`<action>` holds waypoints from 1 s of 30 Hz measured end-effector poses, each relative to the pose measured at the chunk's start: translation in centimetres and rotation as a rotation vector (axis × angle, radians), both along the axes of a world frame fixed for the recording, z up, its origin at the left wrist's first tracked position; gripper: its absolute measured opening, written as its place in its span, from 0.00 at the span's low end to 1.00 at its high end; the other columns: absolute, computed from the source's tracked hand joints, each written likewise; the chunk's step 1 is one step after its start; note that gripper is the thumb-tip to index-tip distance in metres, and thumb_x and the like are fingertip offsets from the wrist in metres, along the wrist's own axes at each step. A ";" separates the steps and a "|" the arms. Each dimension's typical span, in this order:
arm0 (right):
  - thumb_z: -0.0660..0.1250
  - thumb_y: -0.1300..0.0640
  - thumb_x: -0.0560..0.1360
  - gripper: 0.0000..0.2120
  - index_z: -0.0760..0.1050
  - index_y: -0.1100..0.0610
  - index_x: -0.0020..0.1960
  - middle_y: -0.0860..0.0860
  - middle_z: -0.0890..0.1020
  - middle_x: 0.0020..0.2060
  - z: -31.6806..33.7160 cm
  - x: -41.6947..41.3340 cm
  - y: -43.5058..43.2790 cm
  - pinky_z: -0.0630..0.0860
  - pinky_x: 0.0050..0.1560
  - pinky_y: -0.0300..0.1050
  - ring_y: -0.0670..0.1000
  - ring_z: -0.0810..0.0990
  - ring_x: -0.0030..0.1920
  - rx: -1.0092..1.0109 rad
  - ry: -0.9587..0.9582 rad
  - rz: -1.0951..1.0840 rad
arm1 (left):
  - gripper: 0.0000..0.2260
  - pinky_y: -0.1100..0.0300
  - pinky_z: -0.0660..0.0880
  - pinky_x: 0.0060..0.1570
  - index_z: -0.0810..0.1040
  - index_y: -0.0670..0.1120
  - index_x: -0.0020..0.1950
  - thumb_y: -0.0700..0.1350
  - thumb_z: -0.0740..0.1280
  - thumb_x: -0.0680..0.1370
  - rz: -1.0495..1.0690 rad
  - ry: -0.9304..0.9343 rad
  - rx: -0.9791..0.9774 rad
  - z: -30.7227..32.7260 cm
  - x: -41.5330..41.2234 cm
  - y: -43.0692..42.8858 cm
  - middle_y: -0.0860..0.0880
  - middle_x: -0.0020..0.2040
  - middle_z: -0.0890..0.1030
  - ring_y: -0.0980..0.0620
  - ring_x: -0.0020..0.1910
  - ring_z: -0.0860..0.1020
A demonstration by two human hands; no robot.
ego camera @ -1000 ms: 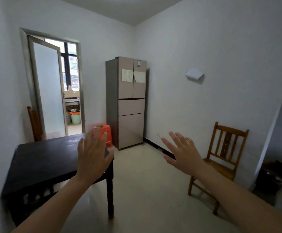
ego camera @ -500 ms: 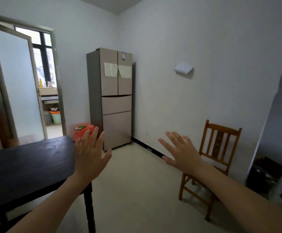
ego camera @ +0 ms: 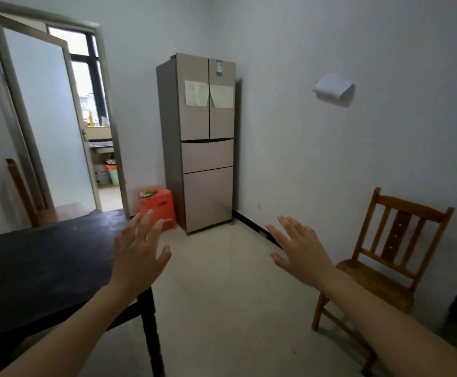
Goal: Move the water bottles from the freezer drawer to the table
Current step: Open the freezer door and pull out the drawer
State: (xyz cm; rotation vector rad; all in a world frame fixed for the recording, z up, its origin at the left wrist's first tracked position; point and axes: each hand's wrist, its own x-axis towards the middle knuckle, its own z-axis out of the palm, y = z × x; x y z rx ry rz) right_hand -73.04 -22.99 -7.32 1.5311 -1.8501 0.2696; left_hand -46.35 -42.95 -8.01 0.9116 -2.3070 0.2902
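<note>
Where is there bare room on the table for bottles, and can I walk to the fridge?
The black table shows bare top from the doorway side to the corner by your left hand. The floor between it and the wooden chair runs bare to the fridge. Only the orange stool crowds the fridge's left.

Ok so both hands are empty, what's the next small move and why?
Probably step forward to the fridge and reach for its lower drawers. They look shut, no bottles are in view, and the left hand and right hand are open, holding nothing, well short of it.
</note>
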 end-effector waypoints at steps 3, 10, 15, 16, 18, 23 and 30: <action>0.79 0.48 0.58 0.38 0.66 0.55 0.63 0.59 0.79 0.56 -0.2 -2.1 -3.4 0.79 0.44 0.55 0.59 0.80 0.55 0.010 0.004 0.033 | 0.26 0.36 0.67 0.59 0.70 0.42 0.61 0.56 0.55 0.70 0.016 0.025 0.020 -0.1 -1.9 -3.2 0.36 0.65 0.72 0.36 0.65 0.67; 0.77 0.46 0.60 0.37 0.66 0.54 0.63 0.60 0.79 0.57 4.0 -8.6 -12.2 0.78 0.47 0.53 0.60 0.80 0.55 0.046 0.232 0.057 | 0.25 0.41 0.65 0.60 0.64 0.42 0.64 0.54 0.58 0.71 -0.051 0.141 -0.136 1.9 -7.6 -11.3 0.36 0.65 0.71 0.37 0.65 0.65; 0.70 0.45 0.64 0.31 0.66 0.54 0.63 0.59 0.79 0.57 4.3 -12.7 -16.5 0.78 0.48 0.51 0.58 0.80 0.55 -0.009 0.280 0.063 | 0.23 0.41 0.67 0.59 0.67 0.41 0.62 0.52 0.58 0.71 -0.097 0.235 -0.149 2.5 -12.9 -15.3 0.36 0.63 0.73 0.39 0.64 0.65; 0.69 0.45 0.64 0.31 0.66 0.54 0.63 0.58 0.79 0.57 3.8 -13.4 -17.1 0.78 0.48 0.51 0.58 0.80 0.55 -0.025 0.264 0.068 | 0.23 0.41 0.66 0.59 0.68 0.41 0.62 0.52 0.58 0.71 -0.104 0.248 -0.139 2.2 -13.8 -15.9 0.36 0.63 0.73 0.39 0.64 0.65; 0.72 0.45 0.63 0.33 0.67 0.53 0.63 0.58 0.79 0.57 2.5 -14.9 -17.7 0.78 0.48 0.50 0.57 0.80 0.56 -0.016 0.249 0.066 | 0.23 0.40 0.66 0.59 0.68 0.41 0.62 0.53 0.58 0.71 -0.122 0.260 -0.118 1.4 -15.3 -16.8 0.35 0.63 0.73 0.38 0.64 0.66; 0.67 0.44 0.64 0.30 0.68 0.53 0.63 0.57 0.79 0.59 0.7 -20.4 -19.4 0.78 0.48 0.49 0.56 0.77 0.57 -0.044 0.208 0.027 | 0.23 0.37 0.68 0.56 0.68 0.41 0.62 0.53 0.57 0.71 -0.126 0.246 -0.028 0.5 -20.9 -19.5 0.35 0.62 0.74 0.38 0.63 0.66; 0.67 0.46 0.63 0.30 0.68 0.53 0.63 0.58 0.79 0.57 0.7 -29.2 -23.0 0.78 0.48 0.50 0.57 0.80 0.56 -0.048 0.188 0.052 | 0.24 0.38 0.69 0.56 0.71 0.41 0.61 0.54 0.57 0.71 -0.087 0.231 -0.011 1.1 -29.5 -22.0 0.37 0.62 0.75 0.40 0.64 0.65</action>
